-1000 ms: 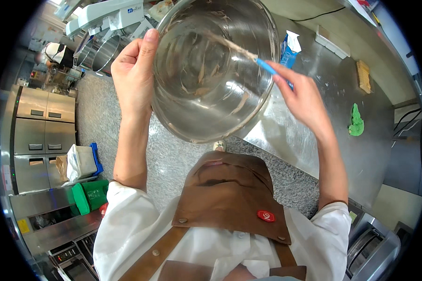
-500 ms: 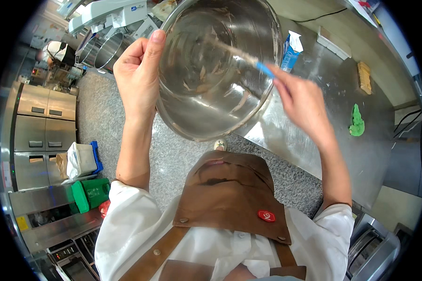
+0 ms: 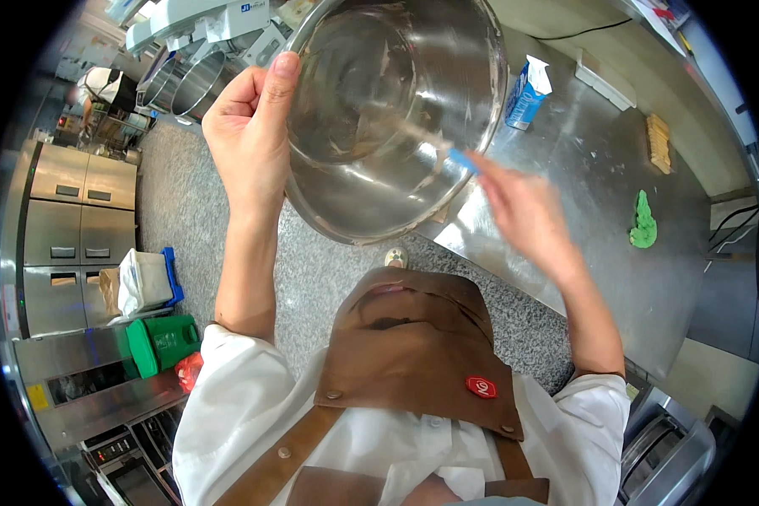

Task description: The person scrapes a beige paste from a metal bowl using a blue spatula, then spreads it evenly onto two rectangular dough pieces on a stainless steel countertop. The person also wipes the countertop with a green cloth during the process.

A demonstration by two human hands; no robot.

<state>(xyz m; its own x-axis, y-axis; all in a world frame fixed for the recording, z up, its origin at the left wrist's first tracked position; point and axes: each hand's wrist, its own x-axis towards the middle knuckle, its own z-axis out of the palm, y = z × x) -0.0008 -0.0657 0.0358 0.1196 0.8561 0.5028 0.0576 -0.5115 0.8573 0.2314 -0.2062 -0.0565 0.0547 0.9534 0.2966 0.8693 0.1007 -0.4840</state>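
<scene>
Bowl [image 3: 358, 198] tilted, likely for inside access, clasped on left by left hand's [image 3: 249, 139] fingers; blue-handled utensil [image 3: 461, 160] gripped at bowl's right by right hand's [image 3: 524, 207] fingers.

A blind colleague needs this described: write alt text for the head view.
A person's left hand grips a tilted, brown-streaked steel bowl; the right hand holds a blue-handled tool, its far end blurred inside the bowl. A blue carton and a crumpled green item rest on a metal worktable at right.
</scene>
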